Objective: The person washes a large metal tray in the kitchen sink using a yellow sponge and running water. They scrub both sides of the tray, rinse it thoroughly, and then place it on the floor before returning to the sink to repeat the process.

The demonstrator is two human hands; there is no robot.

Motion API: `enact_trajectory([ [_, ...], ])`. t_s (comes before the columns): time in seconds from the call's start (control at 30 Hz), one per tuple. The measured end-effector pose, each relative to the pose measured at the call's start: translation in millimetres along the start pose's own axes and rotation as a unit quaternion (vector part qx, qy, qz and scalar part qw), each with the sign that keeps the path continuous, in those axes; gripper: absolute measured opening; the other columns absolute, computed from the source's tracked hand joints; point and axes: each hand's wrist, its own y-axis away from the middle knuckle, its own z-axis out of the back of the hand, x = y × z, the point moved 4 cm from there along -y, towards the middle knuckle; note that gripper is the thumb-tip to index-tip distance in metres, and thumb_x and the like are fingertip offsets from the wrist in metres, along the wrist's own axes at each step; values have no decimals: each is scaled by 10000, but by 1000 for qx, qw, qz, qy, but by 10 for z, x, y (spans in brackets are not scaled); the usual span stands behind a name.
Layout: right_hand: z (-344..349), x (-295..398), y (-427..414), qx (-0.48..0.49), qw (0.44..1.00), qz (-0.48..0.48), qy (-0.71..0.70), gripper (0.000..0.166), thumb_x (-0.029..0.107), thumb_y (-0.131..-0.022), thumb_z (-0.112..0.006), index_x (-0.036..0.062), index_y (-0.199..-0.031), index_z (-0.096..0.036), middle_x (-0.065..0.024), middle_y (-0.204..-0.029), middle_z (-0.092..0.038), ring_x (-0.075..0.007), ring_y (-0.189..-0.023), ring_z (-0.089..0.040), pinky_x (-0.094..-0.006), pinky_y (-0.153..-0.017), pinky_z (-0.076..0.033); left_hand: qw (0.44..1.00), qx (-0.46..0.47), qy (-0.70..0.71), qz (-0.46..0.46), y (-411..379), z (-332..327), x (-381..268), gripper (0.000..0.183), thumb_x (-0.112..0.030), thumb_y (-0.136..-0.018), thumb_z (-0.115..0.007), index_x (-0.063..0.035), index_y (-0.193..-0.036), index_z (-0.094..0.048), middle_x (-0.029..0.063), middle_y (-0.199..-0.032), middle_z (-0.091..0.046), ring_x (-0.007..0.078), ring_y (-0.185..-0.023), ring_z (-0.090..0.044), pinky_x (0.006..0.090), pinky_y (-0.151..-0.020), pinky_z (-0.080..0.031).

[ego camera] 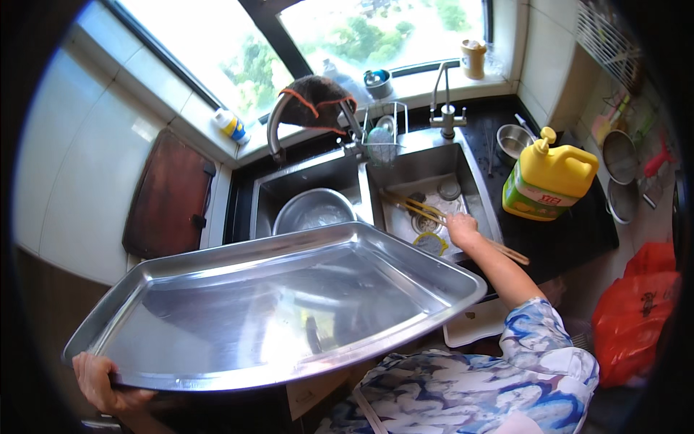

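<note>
My left hand (105,385) grips the near left corner of a large rectangular stainless-steel tray (271,309). The tray tilts in front of me and covers the front of the left sink basin. Over the right sink basin (477,184), my right hand (462,229) is closed around long wooden chopsticks (415,203), whose far ends reach down into the basin. Beneath them are the drain (425,221) and a yellow-rimmed strainer (431,244). A round metal bowl (317,209) sits in the left basin, its front edge hidden by the tray.
A curved faucet (275,130) with a dark cloth (314,100) over it stands behind the left basin. A small tap (447,116) rises behind the right basin. On the black counter are a yellow pump jug (550,179) and a small metal pot (514,142). A red bag (631,314) hangs right.
</note>
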Motion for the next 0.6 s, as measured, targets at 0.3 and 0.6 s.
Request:
enact_trajectory([
  [0.3,617,-172,468,-69,982,89,-150,168,144,-791,-537,8,-858,-611,-219,-825,-632,-362,-834,-628,-434,-710,-493,999,34,9,27,614,391,-382,733,-772,-733,-461,-39,-722,-443,72,-583,-406,234,-512,-415,337,-508,-330],
  [0.6,1348,393,1801,85,852,259,-447,146,133,-825,-573,-11,-822,-595,4,-663,-539,-92,-637,-492,-252,-588,-411,998,7,-25,50,1100,929,-571,735,-786,-718,-464,-53,-682,-426,49,-556,-387,216,-495,-417,327,-500,-333],
])
